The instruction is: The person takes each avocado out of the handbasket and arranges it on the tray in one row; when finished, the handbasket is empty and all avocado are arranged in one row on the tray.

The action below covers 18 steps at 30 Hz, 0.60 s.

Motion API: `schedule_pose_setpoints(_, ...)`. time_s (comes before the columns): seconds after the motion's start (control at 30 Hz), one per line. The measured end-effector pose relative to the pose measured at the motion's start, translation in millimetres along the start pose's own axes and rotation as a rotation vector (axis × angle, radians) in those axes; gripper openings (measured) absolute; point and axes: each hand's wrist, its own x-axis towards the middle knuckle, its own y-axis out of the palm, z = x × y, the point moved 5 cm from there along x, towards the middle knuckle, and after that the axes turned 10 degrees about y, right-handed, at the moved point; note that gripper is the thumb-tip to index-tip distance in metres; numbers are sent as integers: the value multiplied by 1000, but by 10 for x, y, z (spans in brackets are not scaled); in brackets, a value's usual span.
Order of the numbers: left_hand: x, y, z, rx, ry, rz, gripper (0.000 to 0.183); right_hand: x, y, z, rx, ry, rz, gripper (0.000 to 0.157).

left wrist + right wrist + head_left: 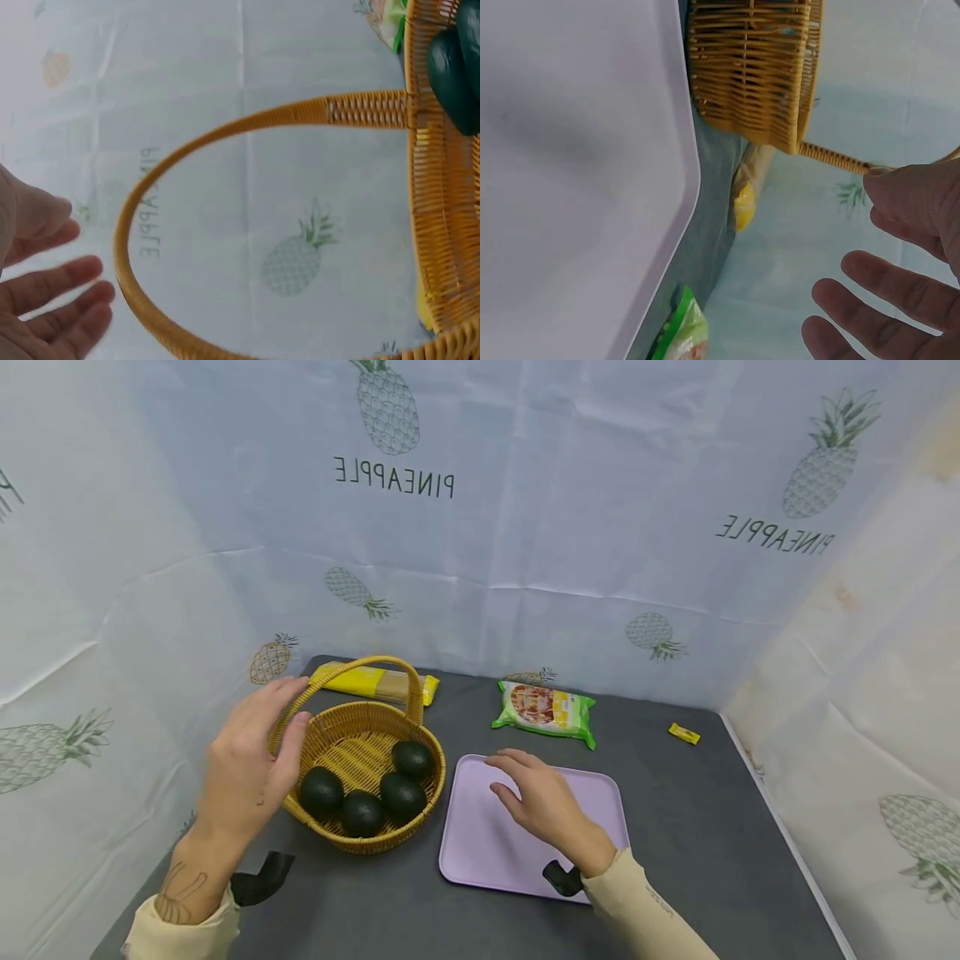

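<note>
My left hand [251, 752] is raised beside the arched handle of a yellow wicker basket [352, 756]. In the left wrist view, its relaxed fingers [56, 289] are apart from the basket handle [126, 247] and hold nothing. Several dark green avocados [363, 814] lie in the basket, mostly toward its front and right side. My right hand [543, 797] hovers over a pale purple rectangular tray [480, 852], palm down with loosely extended fingers. Nothing is between those fingers [889, 289] in the right wrist view.
Behind the basket lies a yellow pack of noodles or pasta [375, 682]. A green-and-white food bag [546, 708] sits beyond the tray. One small yellow wrapped item [684, 733] lies at the far right. Pineapple-printed curtains [525, 543] enclose the dark table [697, 843].
</note>
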Motion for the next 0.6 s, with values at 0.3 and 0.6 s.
schedule_pose_setpoints(0.3,-62,1,272,31,-151,103,41,148,167,160,48,-23,50,34)
schedule_pose_setpoints(0.6,-78,-47,387,-93,-239,122,35,317,282,283,86,-44,74,35)
